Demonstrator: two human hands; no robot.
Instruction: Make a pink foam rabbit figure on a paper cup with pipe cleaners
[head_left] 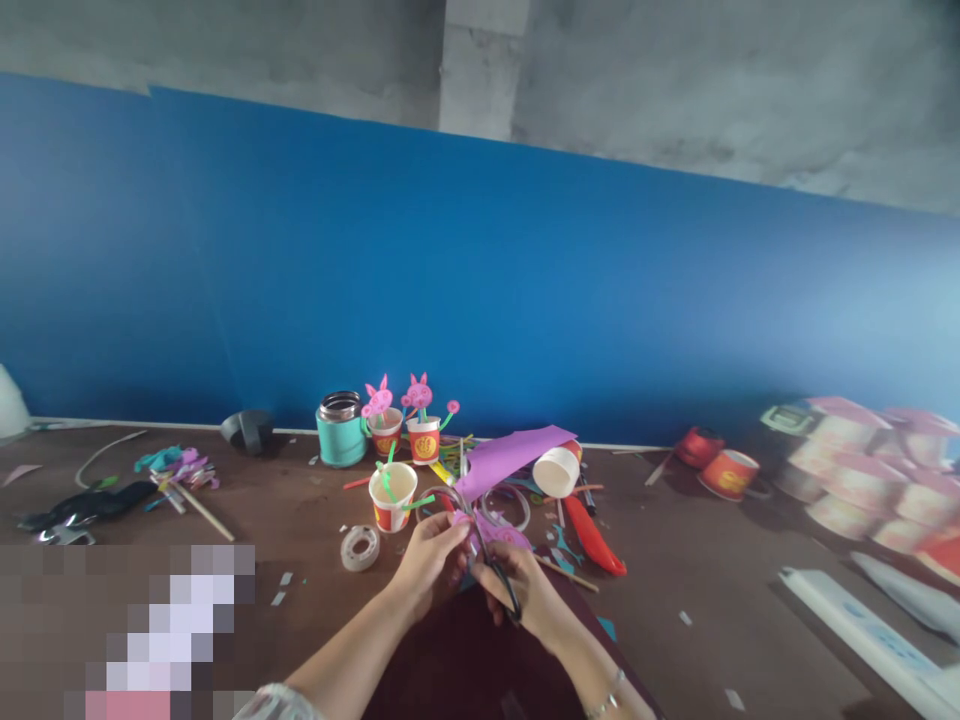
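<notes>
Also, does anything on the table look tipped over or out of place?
Yes: beyond the right hand, one paper cup is tipped over, while the cup with green strips stands upright. Small white scraps also lie loose on the brown table.

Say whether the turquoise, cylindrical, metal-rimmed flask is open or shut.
Open: no lid covers the flask, and its bare metallic mouth shows.
</notes>
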